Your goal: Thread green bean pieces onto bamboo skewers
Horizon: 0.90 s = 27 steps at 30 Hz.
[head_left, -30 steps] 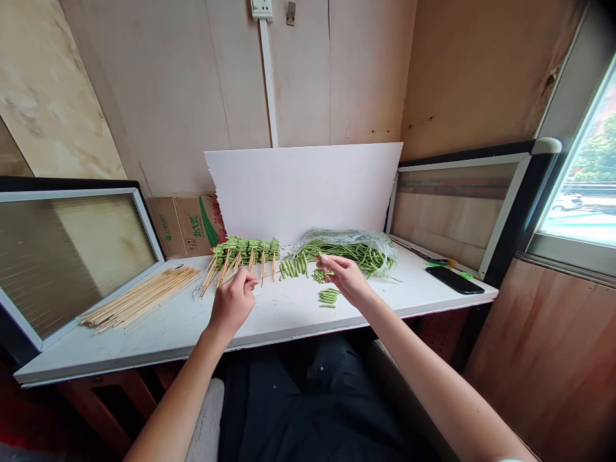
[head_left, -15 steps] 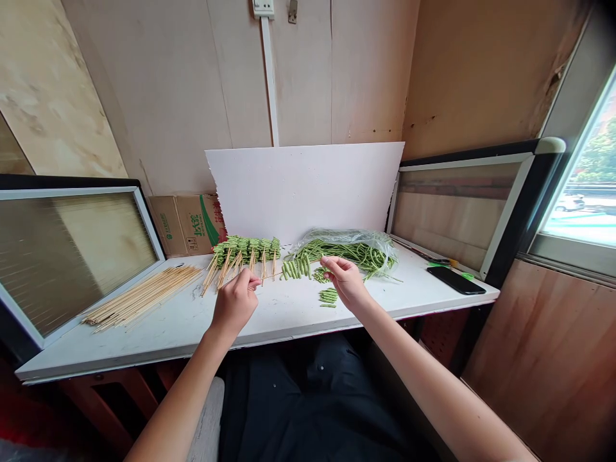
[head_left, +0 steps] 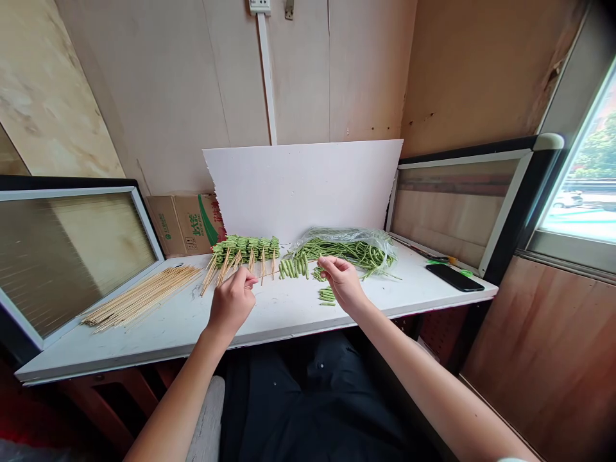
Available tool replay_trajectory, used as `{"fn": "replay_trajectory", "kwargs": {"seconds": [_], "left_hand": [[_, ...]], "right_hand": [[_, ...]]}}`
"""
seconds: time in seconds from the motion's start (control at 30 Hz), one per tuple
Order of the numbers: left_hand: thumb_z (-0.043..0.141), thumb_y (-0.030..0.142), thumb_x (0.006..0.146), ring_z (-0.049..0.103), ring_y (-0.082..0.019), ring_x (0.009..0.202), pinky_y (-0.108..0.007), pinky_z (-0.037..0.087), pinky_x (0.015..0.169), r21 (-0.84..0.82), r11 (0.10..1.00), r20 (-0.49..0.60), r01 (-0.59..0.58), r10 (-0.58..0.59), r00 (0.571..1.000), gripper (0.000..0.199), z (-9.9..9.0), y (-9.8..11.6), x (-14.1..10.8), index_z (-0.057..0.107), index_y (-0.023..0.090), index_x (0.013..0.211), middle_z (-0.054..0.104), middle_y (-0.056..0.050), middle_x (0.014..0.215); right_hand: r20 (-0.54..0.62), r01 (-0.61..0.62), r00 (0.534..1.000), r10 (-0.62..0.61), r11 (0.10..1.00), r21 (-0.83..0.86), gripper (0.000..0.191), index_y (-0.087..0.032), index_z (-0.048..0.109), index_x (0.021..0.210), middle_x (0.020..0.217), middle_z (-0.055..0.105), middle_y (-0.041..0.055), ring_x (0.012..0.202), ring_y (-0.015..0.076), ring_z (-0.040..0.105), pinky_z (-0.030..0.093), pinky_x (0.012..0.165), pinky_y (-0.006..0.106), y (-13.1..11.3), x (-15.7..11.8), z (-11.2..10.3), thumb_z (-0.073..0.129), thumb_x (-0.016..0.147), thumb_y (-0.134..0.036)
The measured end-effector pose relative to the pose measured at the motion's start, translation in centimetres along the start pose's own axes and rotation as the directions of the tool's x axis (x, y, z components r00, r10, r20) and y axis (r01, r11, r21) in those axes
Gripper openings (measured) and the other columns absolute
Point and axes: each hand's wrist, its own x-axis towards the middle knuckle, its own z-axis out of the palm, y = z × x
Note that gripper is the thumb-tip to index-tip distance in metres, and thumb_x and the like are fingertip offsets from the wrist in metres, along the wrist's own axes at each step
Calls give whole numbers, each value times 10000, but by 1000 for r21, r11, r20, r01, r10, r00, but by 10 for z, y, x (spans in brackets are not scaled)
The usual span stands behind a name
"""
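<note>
Clear plastic bag on desk holds long green beans; contents of cardboard box hidden from me; my left hand pinches skewer by one end; threaded bean pieces sit between hands; my right hand has fingertips closed at skewer's other end, cannot tell if on bean piece; I count one bag, one box, one phone; loaded skewers and bare skewers overlap too much to count.
</note>
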Motion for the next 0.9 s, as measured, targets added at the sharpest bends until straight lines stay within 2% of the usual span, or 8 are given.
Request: {"fn": "replay_trajectory", "kwargs": {"seconds": [0.3,0.53,0.73,0.9], "left_hand": [[502,16,853,727,-211,684,-288,499,614,-4,1000,23,-9,10,1000,232,3,1,-3,585,230,823,759,-18,777],[518,21,853,727,-206,684,-277,490,609,-2,999,-19,-40,40,999,231,3,-2,-5,592,239,833,762,-6,783],[533,43,849,695,-201,657,-274,471,586,-2,1000,22,-9,9,1000,213,-1,-8,-5,621,237,854,762,-19,804],[512,55,861,688,-194,651,-259,490,612,-65,998,69,20,-15,997,212,-1,-8,-1,616,240,851,719,-5,724]], "right_hand": [[-16,19,1000,-19,1000,-2,352,-241,743,732,752,605,18,679,160,477,405,690,347,-3,-1,2,919,726,-547],[-14,32,999,-33,999,-21,388,-225,718,711,705,545,1,690,160,462,403,686,329,-2,-5,3,893,745,-569],[-7,135,991,-136,987,-91,371,-232,729,722,810,594,20,762,177,499,410,729,338,-12,-12,8,881,755,-569],[-1,190,982,-191,977,-101,370,-246,722,728,813,590,30,788,197,519,426,738,357,-22,-17,13,883,744,-579]]}}
